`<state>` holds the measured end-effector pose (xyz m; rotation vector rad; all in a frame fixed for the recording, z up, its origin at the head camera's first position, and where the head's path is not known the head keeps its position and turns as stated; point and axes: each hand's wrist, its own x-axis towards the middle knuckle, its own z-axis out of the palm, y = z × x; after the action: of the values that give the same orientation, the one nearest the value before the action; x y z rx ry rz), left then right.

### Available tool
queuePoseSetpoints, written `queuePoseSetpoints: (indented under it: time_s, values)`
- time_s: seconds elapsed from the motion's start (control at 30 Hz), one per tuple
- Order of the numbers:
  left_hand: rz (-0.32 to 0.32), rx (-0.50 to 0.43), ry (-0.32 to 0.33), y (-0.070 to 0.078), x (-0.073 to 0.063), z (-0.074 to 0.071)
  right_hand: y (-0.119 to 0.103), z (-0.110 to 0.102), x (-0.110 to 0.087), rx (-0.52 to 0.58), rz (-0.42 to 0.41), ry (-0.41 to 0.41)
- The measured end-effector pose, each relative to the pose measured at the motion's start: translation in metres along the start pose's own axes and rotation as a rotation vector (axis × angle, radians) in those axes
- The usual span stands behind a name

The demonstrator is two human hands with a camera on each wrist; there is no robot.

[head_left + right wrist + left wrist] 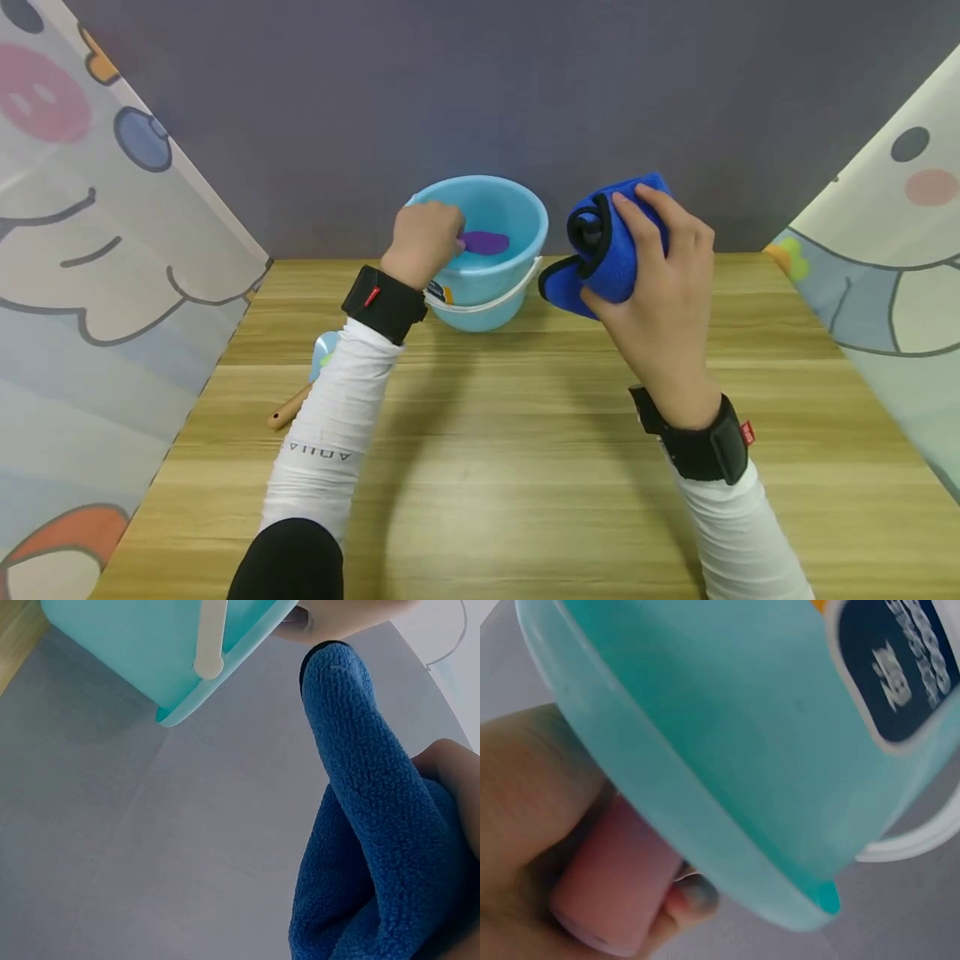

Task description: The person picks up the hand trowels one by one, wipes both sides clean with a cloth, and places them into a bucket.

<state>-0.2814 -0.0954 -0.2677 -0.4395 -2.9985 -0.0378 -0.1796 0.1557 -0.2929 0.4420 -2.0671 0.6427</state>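
The left hand (423,237) is curling round the pinkish cylindrical handle (619,877) of a purple-headed tool (487,242), hiding their join; the head is pointing right, its long axis running sideways, at the mouth of a light-blue plastic bucket (476,289). The right hand (667,292), fingers half spread, is clasping a folded blue, black-edged cloth (621,267) above the wooden bench (525,467).

A wood-grained table (525,467) under a light-blue bucket (480,288) and a wooden-handled utensil (296,402).
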Motion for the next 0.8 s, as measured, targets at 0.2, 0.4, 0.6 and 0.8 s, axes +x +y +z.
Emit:
queuePoseSetpoints:
  time_s: [0.2,0.4,0.6,0.8]
  values:
    - [0.008,-0.079,-0.184,-0.003,0.011,0.003,0.001,0.003,0.003,-0.007,0.0,-0.026]
    - [0.014,-0.151,-0.295,-0.011,0.02,0.008,0.006,0.005,0.003,0.02,0.006,-0.024]
    - [0.0,-0.155,-0.36,-0.015,0.023,0.011,0.008,0.007,0.004,0.028,0.022,-0.037]
    - [0.006,-0.157,-0.408,-0.016,0.022,0.01,0.009,0.009,0.005,0.041,0.014,-0.052]
